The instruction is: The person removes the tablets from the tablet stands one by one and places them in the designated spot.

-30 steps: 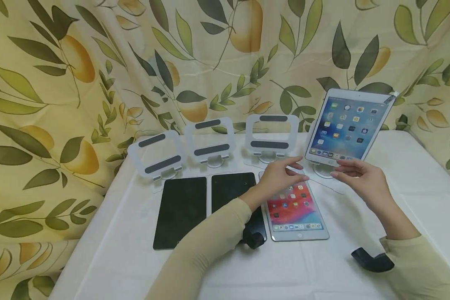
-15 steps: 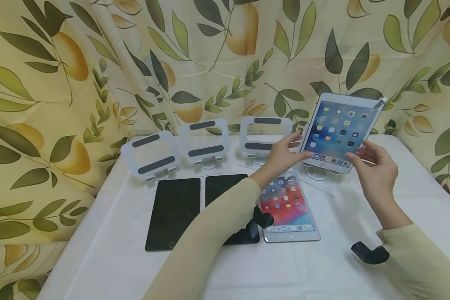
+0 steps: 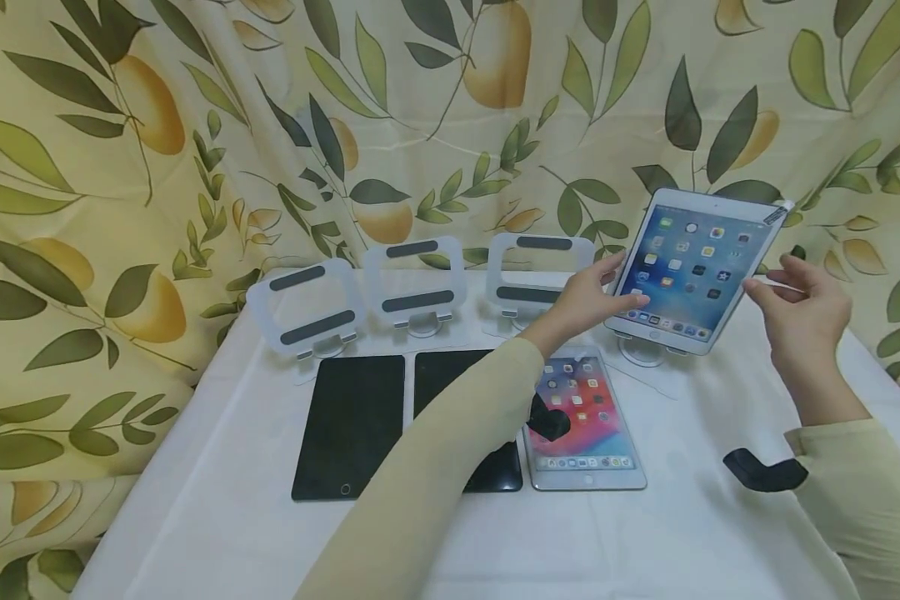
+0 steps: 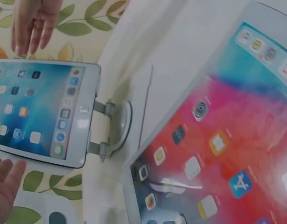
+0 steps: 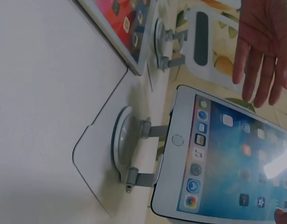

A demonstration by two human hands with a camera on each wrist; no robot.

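Note:
A white tablet (image 3: 693,267) with a blue home screen leans on a stand (image 5: 129,144) at the back right. My left hand (image 3: 588,292) is at its left edge, its thumb overlapping the lower left of the screen in the head view. In the right wrist view, that hand's fingers (image 5: 253,70) are extended beside the tablet. My right hand (image 3: 806,312) is by the tablet's right edge, thumb closest; contact is unclear. Straight fingers of this hand show in the left wrist view. On the table, a second tablet (image 3: 585,425) with a red and blue screen lies flat.
Two dark tablets (image 3: 352,425) lie left of the red-screened one, the nearer partly under my left sleeve (image 3: 450,442). Three bare stands (image 3: 311,304) with dark pads line the table's back. A patterned curtain (image 3: 457,167) hangs behind the white-covered table (image 3: 570,542).
Both hands came to the lower sides of the propped tablet, then moved up along its edges. The right hand has shifted right, away from the lower corner. The tablet remains on its stand.

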